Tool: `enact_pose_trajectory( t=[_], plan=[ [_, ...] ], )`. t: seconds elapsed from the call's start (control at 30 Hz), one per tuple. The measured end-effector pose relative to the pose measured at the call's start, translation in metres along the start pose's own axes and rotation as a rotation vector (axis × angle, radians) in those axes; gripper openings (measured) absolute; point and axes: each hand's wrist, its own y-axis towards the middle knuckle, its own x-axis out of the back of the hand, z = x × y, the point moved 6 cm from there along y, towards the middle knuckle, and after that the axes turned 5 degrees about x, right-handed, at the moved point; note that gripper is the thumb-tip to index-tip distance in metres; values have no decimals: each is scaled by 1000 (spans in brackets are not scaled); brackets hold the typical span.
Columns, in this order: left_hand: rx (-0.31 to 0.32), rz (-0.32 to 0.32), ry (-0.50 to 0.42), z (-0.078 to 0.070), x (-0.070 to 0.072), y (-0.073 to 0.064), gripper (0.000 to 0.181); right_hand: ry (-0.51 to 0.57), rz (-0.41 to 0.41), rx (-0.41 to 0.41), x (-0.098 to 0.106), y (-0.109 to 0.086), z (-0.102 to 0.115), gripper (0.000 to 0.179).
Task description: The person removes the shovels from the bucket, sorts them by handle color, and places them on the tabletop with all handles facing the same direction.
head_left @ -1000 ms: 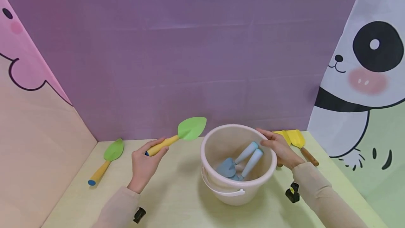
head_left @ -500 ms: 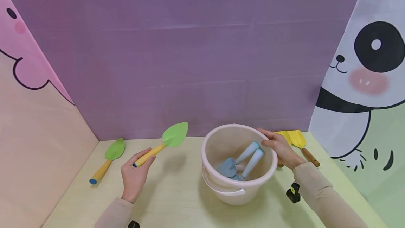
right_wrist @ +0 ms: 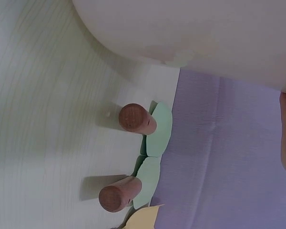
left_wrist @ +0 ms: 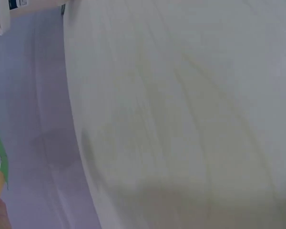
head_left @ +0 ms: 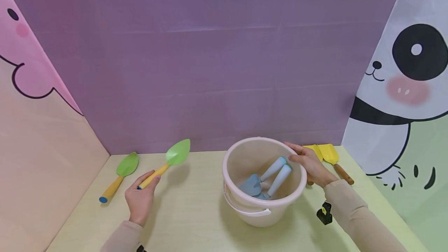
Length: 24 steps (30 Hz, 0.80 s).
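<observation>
My left hand (head_left: 140,199) grips the yellow handle of a hand trowel (head_left: 177,152) with a green leaf-shaped blade, tilted up to the right above the table. In the left wrist view only part of that trowel (left_wrist: 3,162) shows at the left edge. My right hand (head_left: 312,166) holds the right rim of a pale pink bucket (head_left: 259,221), which stands upright. Two small garden tools lie in it, a blue-grey trowel (head_left: 250,185) and a tool with a pale blue handle (head_left: 280,181); the second one's head is partly hidden.
Another green trowel (head_left: 119,176) with a yellow handle lies at the table's left. Behind the right hand are yellow shovels (head_left: 329,154) with brown handles, partly covered. The purple backdrop (head_left: 217,69) rises at the table's back edge. A panda panel (head_left: 392,96) borders the right.
My left hand has moved left and slightly toward me, carrying the trowel away from the bucket and lower. The right hand and bucket stay in place.
</observation>
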Motion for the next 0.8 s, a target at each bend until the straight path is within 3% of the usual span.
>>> enact_pose_trajectory(
  t=[0.07,0.17,0.23,0.47,0.63,0.8],
  plan=[
    [-2,-23,-3,21,2,10,36,6,0,2,0,0,0,57],
    [24,-69,41,31,5,14,37,11,-3,8,0,0,1,57],
    [35,-92,50,27,8,11,38,14,-6,8,1,0,1,58],
    [99,-159,31,-20,16,-16,35,19,10,12,1,0,1,58],
    [132,-166,72,-24,18,-19,34,16,7,11,1,0,1,58],
    [183,-162,111,-16,20,-14,39,11,10,13,1,-1,2,58]
  ],
)
